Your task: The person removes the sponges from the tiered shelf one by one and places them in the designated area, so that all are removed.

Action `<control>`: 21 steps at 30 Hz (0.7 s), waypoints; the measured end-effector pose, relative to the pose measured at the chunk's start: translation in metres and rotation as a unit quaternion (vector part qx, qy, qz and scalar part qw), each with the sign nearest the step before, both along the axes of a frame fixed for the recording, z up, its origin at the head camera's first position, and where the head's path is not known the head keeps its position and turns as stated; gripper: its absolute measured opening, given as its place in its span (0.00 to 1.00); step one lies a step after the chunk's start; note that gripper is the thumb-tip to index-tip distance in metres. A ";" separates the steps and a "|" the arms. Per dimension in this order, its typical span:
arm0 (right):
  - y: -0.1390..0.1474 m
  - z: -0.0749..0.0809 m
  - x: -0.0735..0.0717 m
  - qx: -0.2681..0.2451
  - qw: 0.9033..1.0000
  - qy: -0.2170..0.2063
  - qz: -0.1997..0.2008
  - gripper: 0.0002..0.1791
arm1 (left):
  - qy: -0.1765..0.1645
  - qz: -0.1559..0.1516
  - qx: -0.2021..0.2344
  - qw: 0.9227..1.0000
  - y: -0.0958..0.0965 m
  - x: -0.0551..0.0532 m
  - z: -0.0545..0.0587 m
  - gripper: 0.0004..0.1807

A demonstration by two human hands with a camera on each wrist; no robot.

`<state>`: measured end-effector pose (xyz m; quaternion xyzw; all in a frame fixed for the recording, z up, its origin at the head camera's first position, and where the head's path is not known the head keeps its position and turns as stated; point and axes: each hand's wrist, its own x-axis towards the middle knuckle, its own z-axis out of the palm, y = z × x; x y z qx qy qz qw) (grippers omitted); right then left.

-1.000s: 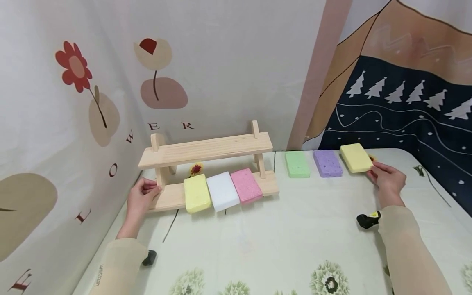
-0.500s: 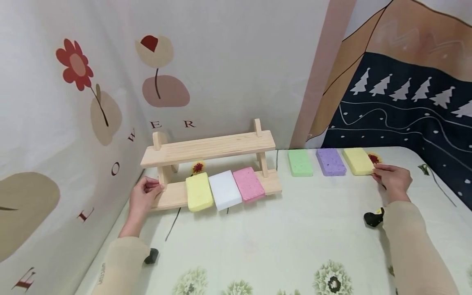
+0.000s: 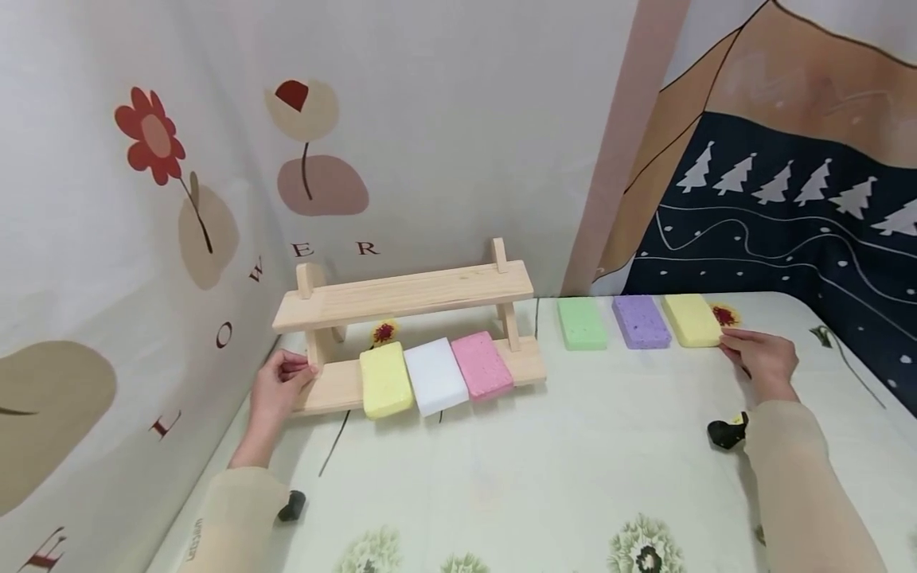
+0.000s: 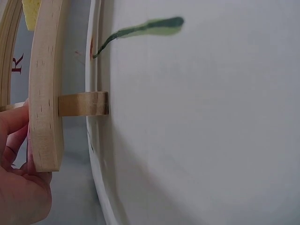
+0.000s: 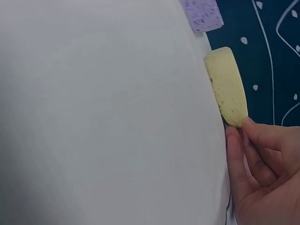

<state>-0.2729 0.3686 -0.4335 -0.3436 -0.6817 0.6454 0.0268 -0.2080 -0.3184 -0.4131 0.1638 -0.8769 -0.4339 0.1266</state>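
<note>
A two-tier wooden shelf [image 3: 408,293] stands at the left of the table. My left hand [image 3: 274,391] holds it by the left end of its lower board [image 4: 46,93], next to the upright. On that board a yellow sponge [image 3: 387,380], a white sponge [image 3: 436,377] and a pink sponge [image 3: 482,365] lie side by side, jutting over the front edge. Far to the right, my right hand [image 3: 762,360] pinches the near right corner of another yellow sponge [image 3: 691,320] between thumb and fingers. This sponge lies flat on the table, beside a purple one [image 3: 641,322].
Left of the purple sponge lies a green sponge [image 3: 582,324], forming a row along the table's back. Printed cloth [image 3: 458,143] hangs behind and at the left. A dark cloth with white trees [image 3: 781,215] borders the right. A floral cloth [image 3: 516,469] covers the table.
The right yellow sponge, tilted and raised one second ago, has come down flat beside the purple sponge, with my right hand still at its corner. The left hand stays on the shelf.
</note>
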 end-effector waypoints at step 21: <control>0.001 0.003 0.009 -0.086 0.996 0.012 -0.025 0.14 | -0.008 0.000 -0.019 1.000 -0.001 0.000 -0.002 0.13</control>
